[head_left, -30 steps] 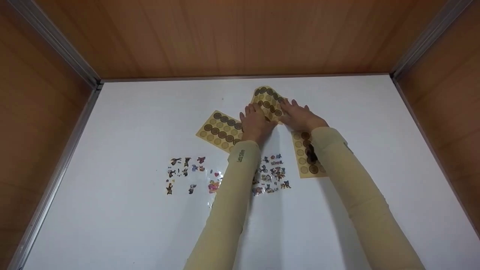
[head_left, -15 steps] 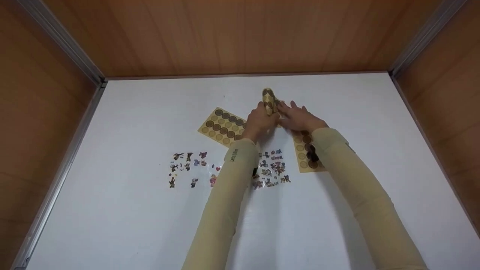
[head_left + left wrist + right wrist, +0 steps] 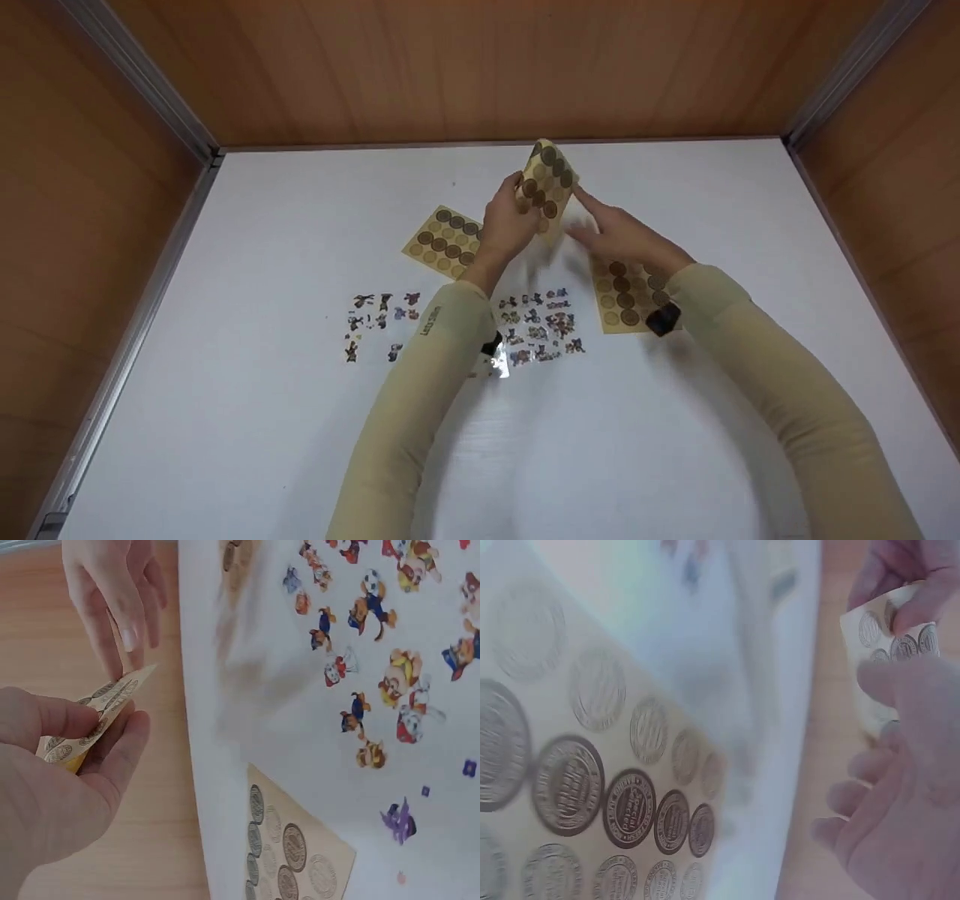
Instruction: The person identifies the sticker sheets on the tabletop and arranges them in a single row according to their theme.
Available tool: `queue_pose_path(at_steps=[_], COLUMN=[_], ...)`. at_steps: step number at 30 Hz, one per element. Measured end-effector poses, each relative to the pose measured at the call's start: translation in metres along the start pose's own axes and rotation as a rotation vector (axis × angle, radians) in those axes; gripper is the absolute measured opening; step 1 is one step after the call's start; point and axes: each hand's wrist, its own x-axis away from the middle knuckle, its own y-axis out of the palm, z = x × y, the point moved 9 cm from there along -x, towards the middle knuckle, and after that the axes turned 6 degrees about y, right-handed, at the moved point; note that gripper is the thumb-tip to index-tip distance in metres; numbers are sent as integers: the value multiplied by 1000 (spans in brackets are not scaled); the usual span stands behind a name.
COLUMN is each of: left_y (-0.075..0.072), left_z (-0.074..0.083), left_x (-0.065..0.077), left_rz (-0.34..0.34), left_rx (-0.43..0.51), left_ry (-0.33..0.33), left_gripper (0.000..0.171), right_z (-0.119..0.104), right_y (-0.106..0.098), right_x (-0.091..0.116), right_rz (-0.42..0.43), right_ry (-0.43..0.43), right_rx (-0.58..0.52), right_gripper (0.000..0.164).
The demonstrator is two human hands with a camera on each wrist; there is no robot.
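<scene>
My left hand pinches a tan sticker sheet between thumb and fingers. The sheet bears rows of dark and pale round seals and is raised, bent over at its top. In the left wrist view, the thumb lies on one face of the sticker sheet, with fingers behind it. My right hand has its fingers extended at the sheet's right edge, the thumb held apart. In the right wrist view, the right hand stands spread beside the sheet, its thumb overlapping it.
Two similar seal sheets lie on the white table, one at the left and one under the right forearm. Nearer, clear sheets of cartoon stickers lie partly under the left sleeve. A wooden panel stands behind the table.
The sticker sheet, earlier flat under both hands, was curled up by the left hand and is now lifted. My right hand has drawn slightly right, its thumb moving away from the sheet.
</scene>
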Motion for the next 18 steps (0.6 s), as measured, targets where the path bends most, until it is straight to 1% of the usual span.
queue_pose_path(at_steps=[1,4,7,9,11,13,14,16,18], left_y=[-2,-4,1,5,8,11,13,15,17], left_z=[4,14,20,23,26,29,31,34,37], left_x=[3,12,23,30,37,45,48,54,60], left_rz=[-1,-25,-60,-84,-104,-124,-135,-150,-161], left_rx=[42,222,379,441,464,455,443,403,358], left_ry=[5,6,7,21,47,79,95,136,180], left_gripper=[62,64,65,64,63,62,62,63,64], right_z=[1,4,5,5,3,3,2,2,2], right_y=[-4,-8,-5,-1,3,8,9,11,12], right_x=[7,28,43,51,58,64,66,70,73], right_rz=[7,-7,-44,-60,-72,-76,-71,-50,-24], right_ry=[9,51,83,94,107,116,114,109,94], right_rx=[-75,-355,-715,-916,-1077,-1174,-1203,-1238,-1249], right_gripper=[83,88,85,80,74,68,65,58,51])
